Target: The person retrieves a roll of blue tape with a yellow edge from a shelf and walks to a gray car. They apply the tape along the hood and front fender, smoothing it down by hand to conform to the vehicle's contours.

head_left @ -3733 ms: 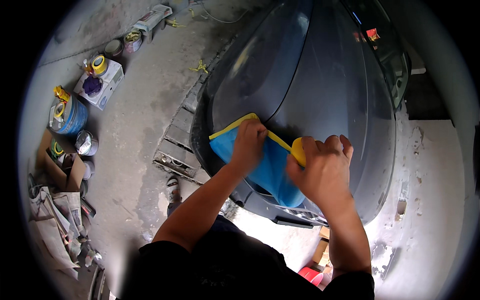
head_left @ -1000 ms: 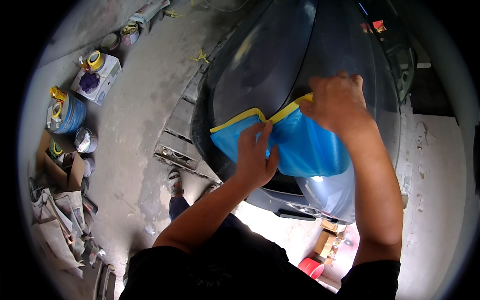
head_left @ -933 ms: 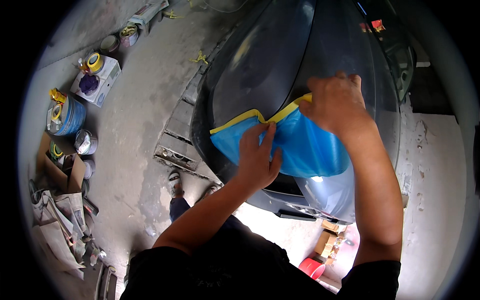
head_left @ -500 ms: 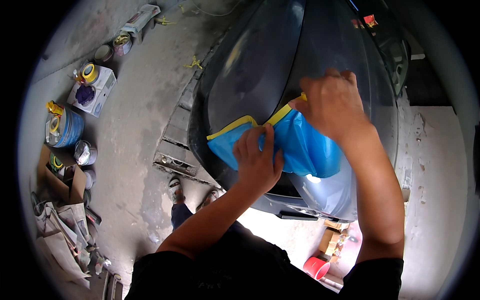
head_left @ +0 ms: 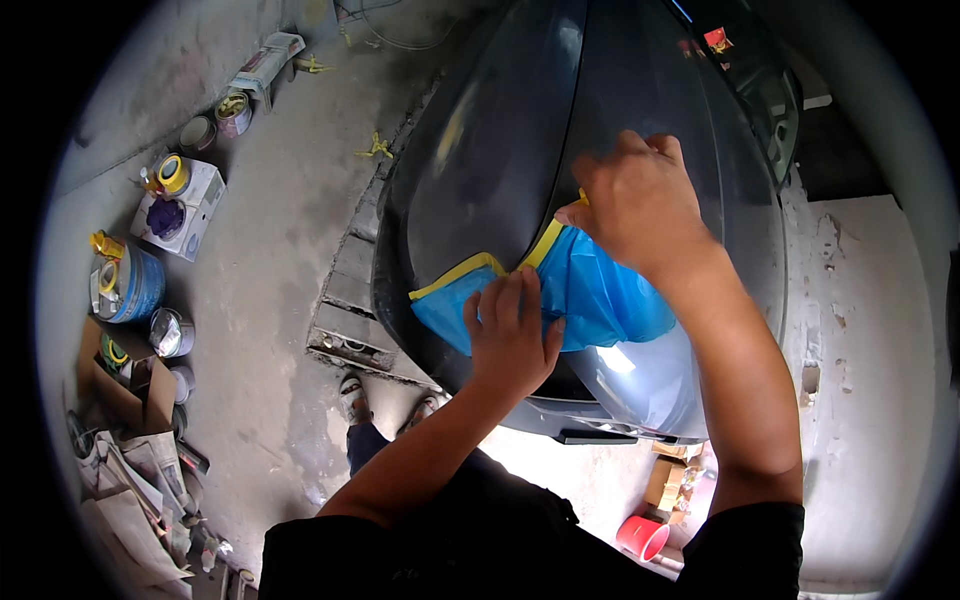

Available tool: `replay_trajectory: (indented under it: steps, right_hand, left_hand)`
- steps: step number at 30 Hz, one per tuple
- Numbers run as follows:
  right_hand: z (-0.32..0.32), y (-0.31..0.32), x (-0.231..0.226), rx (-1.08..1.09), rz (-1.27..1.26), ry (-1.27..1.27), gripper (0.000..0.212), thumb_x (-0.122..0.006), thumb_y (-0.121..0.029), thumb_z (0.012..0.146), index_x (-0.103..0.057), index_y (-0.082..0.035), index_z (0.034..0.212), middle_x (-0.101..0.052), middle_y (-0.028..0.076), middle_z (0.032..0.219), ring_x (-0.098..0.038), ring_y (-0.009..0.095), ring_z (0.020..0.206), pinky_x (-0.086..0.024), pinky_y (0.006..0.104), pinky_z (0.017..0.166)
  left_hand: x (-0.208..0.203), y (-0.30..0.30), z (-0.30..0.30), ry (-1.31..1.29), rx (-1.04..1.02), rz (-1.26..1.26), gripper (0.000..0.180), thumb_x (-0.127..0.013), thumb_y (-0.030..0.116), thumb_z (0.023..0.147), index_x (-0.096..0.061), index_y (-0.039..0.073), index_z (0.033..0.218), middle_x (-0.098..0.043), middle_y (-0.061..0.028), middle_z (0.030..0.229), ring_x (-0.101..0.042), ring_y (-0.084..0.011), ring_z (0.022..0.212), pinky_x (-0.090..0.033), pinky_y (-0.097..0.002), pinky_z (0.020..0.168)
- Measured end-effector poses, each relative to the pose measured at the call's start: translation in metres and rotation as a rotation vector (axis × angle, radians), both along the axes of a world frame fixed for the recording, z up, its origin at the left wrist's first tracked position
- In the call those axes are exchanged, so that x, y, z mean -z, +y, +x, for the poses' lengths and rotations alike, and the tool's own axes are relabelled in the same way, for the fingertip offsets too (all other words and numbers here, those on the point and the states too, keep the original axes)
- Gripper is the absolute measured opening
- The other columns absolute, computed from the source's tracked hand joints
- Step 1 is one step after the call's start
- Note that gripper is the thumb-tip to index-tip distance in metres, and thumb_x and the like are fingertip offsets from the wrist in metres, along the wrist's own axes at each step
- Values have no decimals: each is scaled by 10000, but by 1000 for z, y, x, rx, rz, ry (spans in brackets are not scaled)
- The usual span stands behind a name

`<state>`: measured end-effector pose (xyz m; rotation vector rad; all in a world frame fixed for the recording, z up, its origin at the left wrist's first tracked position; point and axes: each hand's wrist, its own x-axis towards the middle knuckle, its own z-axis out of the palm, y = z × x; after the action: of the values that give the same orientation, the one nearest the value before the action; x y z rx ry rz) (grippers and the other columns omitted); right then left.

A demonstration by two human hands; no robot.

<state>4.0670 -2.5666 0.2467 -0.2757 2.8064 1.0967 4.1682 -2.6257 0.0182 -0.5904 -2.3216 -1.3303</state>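
A sheet of blue masking film (head_left: 612,300) with yellow masking tape (head_left: 545,243) along its upper edge lies over the front of a dark grey car. The tape dips to a V near a long panel seam (head_left: 566,150). At the bottom of this V, my left hand (head_left: 512,345) presses down with outstretched fingers, thumb apart. Further up and to the right, my right hand (head_left: 645,205) pinches the tape's end, partly hiding it. Between the hands the tape strip slants upward. Below my right wrist the film hangs in loose folds beside a shiny headlight (head_left: 640,375).
Along the left wall stand paint cans (head_left: 233,115), a white carton (head_left: 190,205) with tape rolls on it, a blue bucket (head_left: 140,285), an open cardboard box (head_left: 150,395) and paper sheets (head_left: 130,520). A red bucket (head_left: 642,538) sits at the lower right. A grated floor channel (head_left: 345,300) runs beside the car.
The whole view has shifted a little. Both hands keep about the same places on the film and tape. Between them, the tape strip slants slightly more steeply.
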Motion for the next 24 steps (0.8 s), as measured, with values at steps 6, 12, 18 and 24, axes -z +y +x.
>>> replay_trajectory:
  steps: [6,12,18,24]
  right_hand:
    - [7,-4,1,3,-5,-11,317,-715,-402,915,-760,-109,1029,-718,59,792,-625,216,1050,-423,444,969]
    - [13,-2,3,-43,-70,28,314,-750,-387,882,-743,-83,963,-691,88,764,-640,239,972,-444,446,937]
    - [22,-3,2,-71,-109,57,324,-779,-380,855,-725,-64,905,-675,104,737,-642,253,905,-456,449,898]
    - [25,-8,1,-35,-49,30,287,-742,-385,885,-748,-104,944,-701,62,752,-640,226,978,-444,425,885]
  left_hand:
    - [12,-11,0,-195,57,434,407,-593,203,1008,-519,12,1361,-525,-179,1292,-532,-316,1161,-424,-441,971]
    - [6,-10,-13,-715,102,763,284,-655,214,1002,-593,20,1200,-658,-82,1034,-621,-157,908,-491,-301,806]
    - [-7,-17,-27,-933,141,829,225,-693,198,975,-661,-2,1075,-666,-60,911,-609,-127,860,-477,-270,788]
    - [-17,-24,-39,-1189,238,945,163,-671,171,980,-674,16,1030,-618,-18,868,-537,-86,796,-429,-253,727]
